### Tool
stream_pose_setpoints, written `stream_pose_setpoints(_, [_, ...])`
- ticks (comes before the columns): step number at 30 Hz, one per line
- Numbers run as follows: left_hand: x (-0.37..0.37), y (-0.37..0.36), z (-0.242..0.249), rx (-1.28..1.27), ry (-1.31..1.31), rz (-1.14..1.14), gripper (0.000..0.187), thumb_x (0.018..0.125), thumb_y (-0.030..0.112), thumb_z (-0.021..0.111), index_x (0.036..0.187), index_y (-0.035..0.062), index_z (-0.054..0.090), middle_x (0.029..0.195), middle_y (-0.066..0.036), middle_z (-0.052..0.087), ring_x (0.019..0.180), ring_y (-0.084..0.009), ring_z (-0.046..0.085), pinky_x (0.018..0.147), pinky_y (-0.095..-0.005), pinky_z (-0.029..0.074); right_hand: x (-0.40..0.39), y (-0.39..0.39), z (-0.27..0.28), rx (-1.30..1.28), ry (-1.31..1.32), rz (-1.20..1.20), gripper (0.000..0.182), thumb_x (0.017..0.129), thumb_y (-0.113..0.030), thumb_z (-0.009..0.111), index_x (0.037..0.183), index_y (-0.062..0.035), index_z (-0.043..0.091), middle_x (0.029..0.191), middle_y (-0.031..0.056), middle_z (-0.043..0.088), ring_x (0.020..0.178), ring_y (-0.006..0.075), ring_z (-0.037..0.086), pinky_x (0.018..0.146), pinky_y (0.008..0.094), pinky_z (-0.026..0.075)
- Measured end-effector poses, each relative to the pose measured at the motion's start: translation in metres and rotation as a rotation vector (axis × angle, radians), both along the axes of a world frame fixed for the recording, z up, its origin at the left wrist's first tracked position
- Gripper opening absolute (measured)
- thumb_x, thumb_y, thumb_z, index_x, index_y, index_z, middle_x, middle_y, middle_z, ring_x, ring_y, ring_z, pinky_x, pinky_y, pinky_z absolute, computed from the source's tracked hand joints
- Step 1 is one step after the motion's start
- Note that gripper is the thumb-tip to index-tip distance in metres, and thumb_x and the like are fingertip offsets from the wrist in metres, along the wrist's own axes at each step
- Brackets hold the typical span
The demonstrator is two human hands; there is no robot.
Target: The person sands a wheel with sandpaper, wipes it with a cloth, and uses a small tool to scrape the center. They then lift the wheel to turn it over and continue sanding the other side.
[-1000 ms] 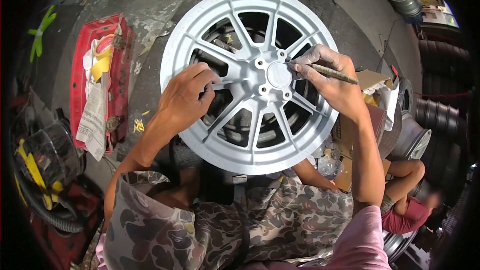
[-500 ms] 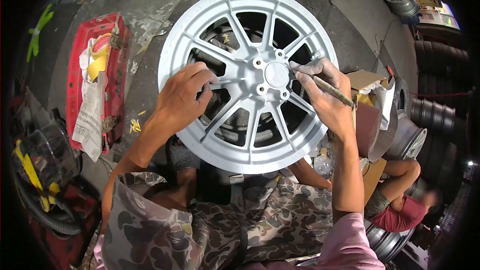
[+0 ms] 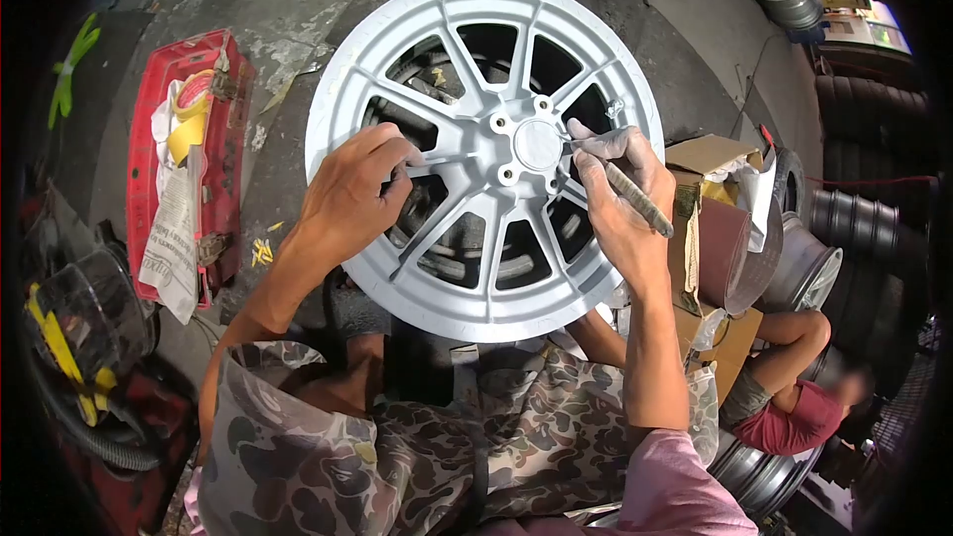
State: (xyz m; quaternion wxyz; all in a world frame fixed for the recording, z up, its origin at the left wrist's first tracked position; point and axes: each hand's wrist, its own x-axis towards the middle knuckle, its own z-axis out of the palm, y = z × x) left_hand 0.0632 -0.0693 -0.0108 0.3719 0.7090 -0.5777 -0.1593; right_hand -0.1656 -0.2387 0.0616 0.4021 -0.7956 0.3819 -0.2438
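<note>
A pale grey, multi-spoke wheel rim (image 3: 480,287) faces up in front of my lap, its round hub and bolt holes showing. My left hand (image 3: 355,184) is closed at the rim's left side, fingers curled around a spoke near its outer end. In my right hand (image 3: 627,184), thumb and fingers pinch a slim tool with a wrapped, dusty handle (image 3: 640,201). It is held like a pen, pointing left at the right edge of the hub; its tip is too small to make out. Dust covers my right fingertips.
Left of the wheel stands a red toolbox (image 3: 142,174) with tape rolls and newspaper. Yellow scraps (image 3: 262,252) lie on the floor beside it. At right are a cardboard box (image 3: 710,154), brown abrasive sheets (image 3: 730,253), more rims (image 3: 809,273) and a seated person (image 3: 794,407) in a red shirt.
The whole scene has shifted slightly left in view. My right hand has turned a little, and the tool's handle points more steeply down. My left hand keeps its hold on the spoke.
</note>
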Motion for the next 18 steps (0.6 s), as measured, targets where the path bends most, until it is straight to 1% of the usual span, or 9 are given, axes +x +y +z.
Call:
stream_pose_setpoints(2, [-0.001,0.000,0.000,-0.006,-0.001,0.001,0.015,0.086,-0.005,0.065,0.098,0.0043,0.066,0.094,-0.012,0.063,0.091,-0.0356,0.066,0.080,-0.0437,0.053,0.000,0.002,0.000,-0.006,0.006,-0.005,0.010,0.090,-0.002,0.068,0.089,0.0049,0.061,0.094,0.0188,0.074,0.090,0.0207,0.074,0.081,0.0336,0.055])
stream_pose_setpoints(4, [0.000,0.000,0.000,-0.007,0.001,-0.001,0.015,0.087,-0.004,0.065,0.098,0.0042,0.066,0.095,-0.012,0.063,0.092,-0.0357,0.066,0.080,-0.0438,0.053,0.003,0.007,-0.001,-0.099,0.029,-0.036,0.010,0.090,-0.002,0.068,0.088,0.0053,0.061,0.091,0.0193,0.073,0.099,0.0241,0.075,0.084,0.0348,0.055])
stream_pose_setpoints(5, [0.000,0.000,0.000,-0.007,0.001,-0.001,0.015,0.087,-0.004,0.065,0.098,0.0042,0.066,0.095,-0.012,0.063,0.092,-0.0357,0.066,0.080,-0.0438,0.053,0.006,0.012,0.000,-0.073,0.012,-0.081,0.009,0.090,-0.001,0.067,0.088,0.0055,0.061,0.089,0.0196,0.072,0.107,0.0270,0.075,0.087,0.0355,0.055])
stream_pose_setpoints(9, [0.001,0.000,0.002,0.013,-0.003,-0.004,0.014,0.087,-0.004,0.065,0.098,0.0037,0.066,0.095,-0.013,0.063,0.092,-0.0361,0.065,0.080,-0.0444,0.053,0.011,0.025,0.001,-0.036,-0.021,-0.149,0.008,0.091,0.000,0.066,0.087,0.0051,0.061,0.088,0.0189,0.071,0.107,0.0265,0.075,0.087,0.0350,0.055])
stream_pose_setpoints(12, [0.000,0.000,0.001,0.006,-0.005,-0.012,0.013,0.087,-0.003,0.065,0.098,0.0033,0.065,0.095,-0.013,0.063,0.092,-0.0367,0.065,0.080,-0.0449,0.053,0.014,0.031,0.006,-0.067,0.045,-0.212,0.007,0.090,0.000,0.066,0.087,0.0047,0.061,0.083,0.0175,0.072,0.083,0.0207,0.072,0.079,0.0335,0.054])
stream_pose_setpoints(13, [0.001,0.000,0.001,-0.001,-0.007,-0.015,0.013,0.087,-0.003,0.065,0.098,0.0032,0.065,0.095,-0.013,0.063,0.092,-0.0371,0.065,0.081,-0.0450,0.052,0.014,0.033,0.006,-0.067,0.046,-0.212,0.007,0.090,0.000,0.066,0.087,0.0047,0.061,0.083,0.0175,0.072,0.083,0.0207,0.072,0.079,0.0335,0.054])
stream_pose_setpoints(15, [0.001,0.000,0.000,-0.009,0.002,-0.013,0.012,0.088,-0.003,0.065,0.098,0.0032,0.065,0.095,-0.014,0.063,0.092,-0.0373,0.065,0.081,-0.0451,0.052,0.015,0.036,0.004,-0.143,0.038,-0.244,0.008,0.090,-0.001,0.065,0.088,0.0053,0.061,0.083,0.0165,0.072,0.075,0.0178,0.067,0.076,0.0330,0.054])
stream_pose_setpoints(16, [0.001,0.000,0.000,-0.016,0.011,-0.012,0.012,0.088,-0.002,0.065,0.098,0.0033,0.065,0.095,-0.014,0.063,0.092,-0.0375,0.064,0.081,-0.0452,0.052,0.016,0.038,0.006,-0.144,0.037,-0.240,0.008,0.090,-0.001,0.065,0.088,0.0053,0.061,0.083,0.0165,0.072,0.075,0.0178,0.067,0.076,0.0330,0.054])
stream_pose_setpoints(18, [0.000,0.001,0.001,-0.011,0.008,-0.009,0.011,0.088,-0.002,0.065,0.098,0.0033,0.065,0.095,-0.014,0.062,0.092,-0.0375,0.064,0.081,-0.0453,0.052,0.017,0.042,0.009,-0.054,0.037,-0.294,0.009,0.090,-0.002,0.065,0.089,0.0058,0.061,0.084,0.0168,0.072,0.077,0.0172,0.068,0.075,0.0336,0.054])
